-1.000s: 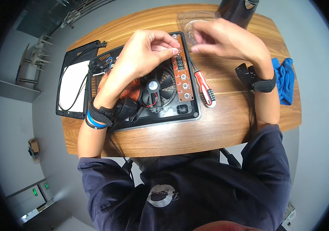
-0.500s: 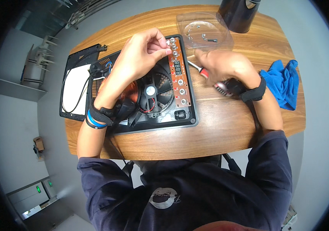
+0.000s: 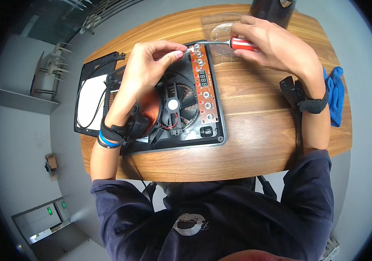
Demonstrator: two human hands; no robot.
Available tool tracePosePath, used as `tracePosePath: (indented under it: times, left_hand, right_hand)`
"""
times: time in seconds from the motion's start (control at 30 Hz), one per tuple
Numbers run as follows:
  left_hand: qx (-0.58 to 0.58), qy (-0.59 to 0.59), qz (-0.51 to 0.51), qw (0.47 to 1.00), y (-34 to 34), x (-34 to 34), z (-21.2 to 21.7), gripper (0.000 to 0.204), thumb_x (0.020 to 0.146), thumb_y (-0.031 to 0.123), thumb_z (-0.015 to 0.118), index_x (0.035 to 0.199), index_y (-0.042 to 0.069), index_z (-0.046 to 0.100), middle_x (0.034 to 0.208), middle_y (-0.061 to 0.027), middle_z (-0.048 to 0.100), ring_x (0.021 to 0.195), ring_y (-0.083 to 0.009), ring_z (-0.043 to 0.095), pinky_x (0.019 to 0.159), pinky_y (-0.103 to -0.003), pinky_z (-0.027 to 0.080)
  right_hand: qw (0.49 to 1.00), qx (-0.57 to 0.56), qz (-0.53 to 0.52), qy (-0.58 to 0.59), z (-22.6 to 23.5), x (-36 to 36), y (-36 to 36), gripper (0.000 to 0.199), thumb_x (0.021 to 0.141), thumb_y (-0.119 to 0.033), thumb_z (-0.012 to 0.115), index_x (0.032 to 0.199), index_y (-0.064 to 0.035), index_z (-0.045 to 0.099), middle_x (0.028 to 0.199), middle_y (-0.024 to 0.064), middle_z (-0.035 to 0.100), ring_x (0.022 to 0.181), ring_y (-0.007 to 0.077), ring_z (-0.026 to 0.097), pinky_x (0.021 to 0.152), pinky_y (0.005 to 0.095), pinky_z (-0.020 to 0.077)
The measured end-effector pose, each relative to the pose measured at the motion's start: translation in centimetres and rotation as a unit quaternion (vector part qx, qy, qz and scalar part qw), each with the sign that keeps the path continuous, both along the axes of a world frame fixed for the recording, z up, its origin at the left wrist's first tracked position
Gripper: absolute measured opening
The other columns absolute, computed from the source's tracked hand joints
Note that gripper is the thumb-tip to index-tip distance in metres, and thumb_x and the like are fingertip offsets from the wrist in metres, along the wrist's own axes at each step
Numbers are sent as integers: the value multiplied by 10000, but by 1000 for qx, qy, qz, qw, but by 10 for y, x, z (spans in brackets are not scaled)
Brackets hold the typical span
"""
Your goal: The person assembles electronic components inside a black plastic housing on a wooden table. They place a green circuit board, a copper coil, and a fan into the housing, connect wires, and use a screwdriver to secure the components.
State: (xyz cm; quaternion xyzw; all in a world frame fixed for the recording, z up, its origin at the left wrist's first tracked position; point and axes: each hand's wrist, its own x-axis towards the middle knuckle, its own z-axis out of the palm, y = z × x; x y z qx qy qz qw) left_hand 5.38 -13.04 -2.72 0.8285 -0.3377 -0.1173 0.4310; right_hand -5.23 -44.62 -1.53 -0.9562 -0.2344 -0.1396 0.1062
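Observation:
My right hand [image 3: 277, 45] grips a screwdriver [image 3: 244, 44] by its red and white handle. Its metal shaft points left, and the tip is at the far end of a narrow orange-brown circuit board [image 3: 207, 98]. Beside that same end, the thumb and fingers of my left hand [image 3: 149, 65] are pinched close to a small white connector; what they hold is too small to make out. The board, with round buttons and a digit display, lies along the right side of a black appliance housing [image 3: 194, 140]. A black fan [image 3: 189, 101] and a copper coil [image 3: 151, 112] sit inside, the coil partly behind my left forearm.
A black shell with a white panel [image 3: 93, 98] and a cable lies left of the housing. Behind my right hand is a clear plastic tray [image 3: 210, 21] with small parts. A dark kettle-like vessel [image 3: 271, 12] stands at the back; a blue cloth [image 3: 336, 98] lies far right.
My right hand has moved up and away from me, swinging the screwdriver from beside the housing to the board's far end. My left hand has shifted slightly left and down, its fingers straighter.

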Motion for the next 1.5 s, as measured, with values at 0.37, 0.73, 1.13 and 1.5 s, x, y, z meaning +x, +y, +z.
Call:
tracePosePath:
  times: [0.37, 0.73, 1.13, 1.5]
  left_hand:
    - [-29, 41, 20, 999, -3, -1, 2, 230, 1041, 29, 774, 1259, -40, 759, 1130, -122, 833, 1062, -155, 804, 983, -271, 643]
    - [-16, 11, 24, 1000, -4, -3, 3, 234, 1014, 54, 817, 1227, -33, 777, 1110, -106, 832, 1040, -129, 798, 964, -257, 637]
    - [0, -40, 22, 999, -2, -9, 2, 196, 1005, 96, 830, 1173, -6, 841, 1078, -100, 857, 962, -124, 802, 898, -276, 644]
    - [-20, -40, 27, 999, 2, -9, 6, 167, 996, -2, 821, 1085, 5, 679, 1073, -78, 819, 1030, -105, 778, 943, -250, 639]
  right_hand:
    - [999, -23, 23, -36, 18, -2, 14, 342, 988, -210, 776, 1280, -62, 677, 1172, 164, 669, 1026, 410, 709, 868, 495, 591]
    - [997, -12, 31, -66, 16, -4, 16, 316, 974, -166, 782, 1251, -56, 679, 1181, 167, 676, 1020, 406, 713, 867, 496, 592]
    - [998, -26, 40, -30, 20, -3, 20, 272, 983, -163, 766, 1217, -57, 676, 1148, 160, 669, 971, 418, 711, 814, 503, 584]
    - [996, -16, 56, -60, 18, -1, 24, 362, 1037, -252, 722, 1339, -51, 715, 1163, 166, 737, 972, 412, 740, 827, 496, 600]
